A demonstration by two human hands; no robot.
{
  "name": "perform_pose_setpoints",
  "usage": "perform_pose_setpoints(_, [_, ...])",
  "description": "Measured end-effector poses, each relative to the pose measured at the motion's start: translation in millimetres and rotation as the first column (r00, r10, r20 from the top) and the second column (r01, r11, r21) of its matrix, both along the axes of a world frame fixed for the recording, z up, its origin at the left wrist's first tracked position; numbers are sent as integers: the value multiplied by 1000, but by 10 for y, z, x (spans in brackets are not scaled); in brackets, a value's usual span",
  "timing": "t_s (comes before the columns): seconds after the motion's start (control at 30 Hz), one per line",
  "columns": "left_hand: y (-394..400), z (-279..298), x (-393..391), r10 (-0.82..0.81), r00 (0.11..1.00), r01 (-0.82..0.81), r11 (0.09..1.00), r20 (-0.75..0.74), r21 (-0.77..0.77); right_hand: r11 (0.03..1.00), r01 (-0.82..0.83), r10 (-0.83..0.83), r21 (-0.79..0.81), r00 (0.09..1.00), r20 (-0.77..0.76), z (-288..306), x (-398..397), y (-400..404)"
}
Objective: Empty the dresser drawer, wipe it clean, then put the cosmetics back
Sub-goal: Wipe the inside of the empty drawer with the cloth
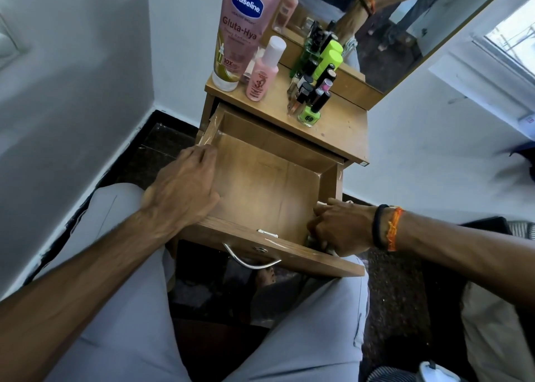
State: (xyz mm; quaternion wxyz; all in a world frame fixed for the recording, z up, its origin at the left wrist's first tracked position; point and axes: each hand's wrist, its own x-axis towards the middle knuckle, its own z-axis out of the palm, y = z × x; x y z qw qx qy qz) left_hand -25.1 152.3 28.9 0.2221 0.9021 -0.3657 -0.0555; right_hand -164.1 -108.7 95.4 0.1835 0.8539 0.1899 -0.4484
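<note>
The wooden drawer point(260, 185) stands pulled out, and its bare bottom holds no items. My left hand point(185, 187) lies over the drawer's left wall with the fingers curled on its edge. My right hand point(341, 228) is in the near right corner of the drawer, closed around a pale cloth point(322, 205) that is mostly hidden by the fingers. The cosmetics stand on the dresser top point(335, 133): a big pink Vaseline tube point(243, 31), a small pink bottle point(263, 72), a green nail polish bottle point(309, 115) and several dark-capped bottles point(317, 78).
A mirror point(390, 34) leans behind the dresser top. The drawer front carries a metal handle point(249, 260) above my knees point(139, 309). White walls close in on the left and right. The floor point(393, 295) is dark.
</note>
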Motion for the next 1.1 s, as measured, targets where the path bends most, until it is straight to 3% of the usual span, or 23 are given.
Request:
perform_pose_setpoints(0.1, [-1,9,-4,3,1000,-3,1000,0,-3,1000,-15,15,19,1000,-17,85,-19,-33])
perform_pose_setpoints(0.27, [4,-2,3,-10,1000,10,1000,4,13,996,-24,20,-87,999,-43,-114,187,-1])
perform_pose_setpoints(0.5, [13,-13,27,-14,1000,14,1000,-9,-1,981,194,-189,24,973,-131,-107,93,-17])
perform_pose_setpoints(0.67, [10,7,1,-5,1000,5,1000,-1,3,981,181,-186,69,979,78,-38,-166,-90])
perform_pose_setpoints(0.8, [-4,47,-12,3,1000,-3,1000,-18,0,990,77,-39,-121,957,286,-162,24,-260])
perform_pose_setpoints(0.9, [-3,60,-16,9,1000,-9,1000,-16,1,937,84,35,-340,943,330,-277,302,-390])
perform_pose_setpoints(1.1, [-6,61,-2,-2,1000,2,1000,-2,-1,938,168,-34,-304,915,402,-365,306,-430])
